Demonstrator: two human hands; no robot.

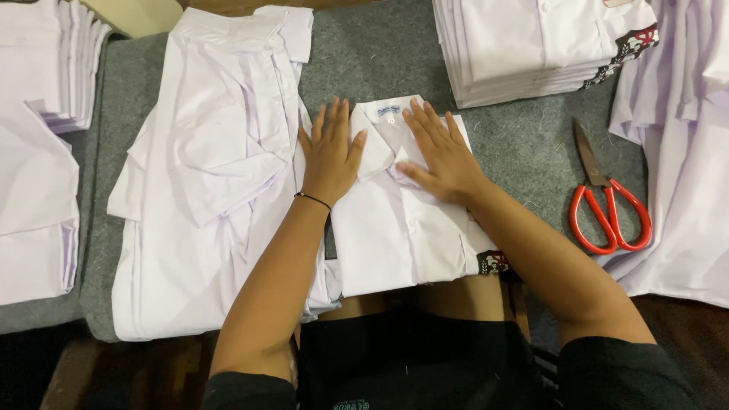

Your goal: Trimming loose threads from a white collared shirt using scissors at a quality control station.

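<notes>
Left hand (329, 156) fingers spread flat, right hand (440, 156) fingers likewise splayed, gripping nothing; both press collar end of folded white cotton shirt (402, 235), likely to flatten fold. Shirt lies on grey felt-covered counter (524, 144) at near edge. Loose white shirts pile (213, 175) touching at left; neat folded stack (539, 45) beyond; red-handled scissors (607, 205) right, apart.

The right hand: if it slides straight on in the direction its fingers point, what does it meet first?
The right hand points up and left across the folded white shirt. It would probably meet the shirt's collar first, then bare grey table cover.
</notes>
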